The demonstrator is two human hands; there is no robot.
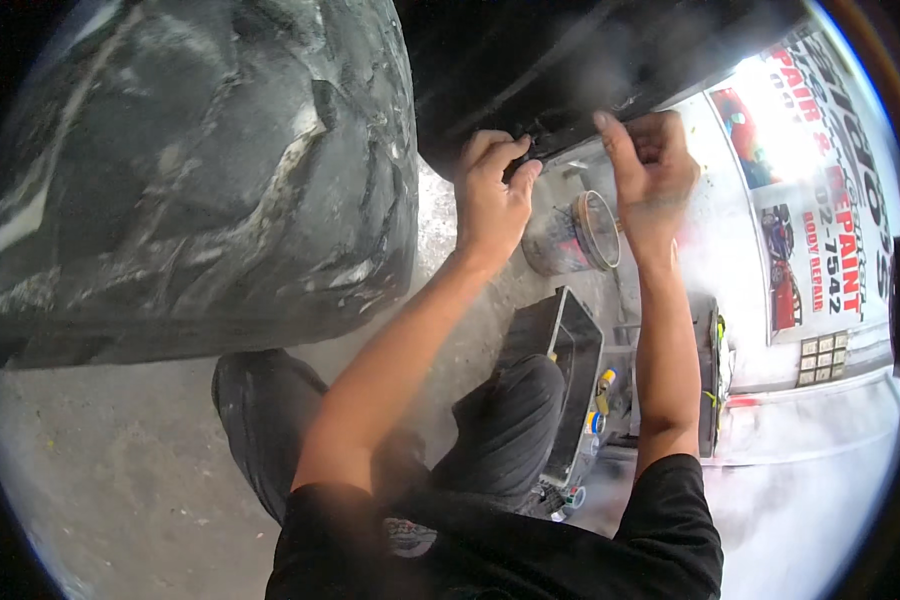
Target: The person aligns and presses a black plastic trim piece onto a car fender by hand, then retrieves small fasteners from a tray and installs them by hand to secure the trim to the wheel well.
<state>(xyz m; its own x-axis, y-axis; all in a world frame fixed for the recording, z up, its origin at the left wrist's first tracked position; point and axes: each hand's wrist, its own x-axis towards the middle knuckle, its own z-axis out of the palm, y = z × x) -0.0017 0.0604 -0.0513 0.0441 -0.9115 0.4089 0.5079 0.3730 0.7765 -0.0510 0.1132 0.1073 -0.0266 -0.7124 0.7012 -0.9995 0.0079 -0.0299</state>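
A dark, glossy panel (570, 60) spans the top, its lower edge running up to the right. At that edge my left hand (495, 195) is closed, thumb and forefinger pinching beside a small dark piece (526, 152) too unclear to name. My right hand (655, 175) is raised by the same edge, farther right. Its fingers are curled and the thumb points up; whatever they hold, if anything, cannot be made out. A big rounded form (200, 180) under wrinkled, dusty black sheeting fills the upper left, apart from both hands.
Below the hands stands a stained bucket (558, 240) on the concrete floor (140, 450). A black crate (567, 330) is beside my right knee (510, 420), with small bottles (604, 390) near it. A printed banner (820, 190) hangs on the white wall at right.
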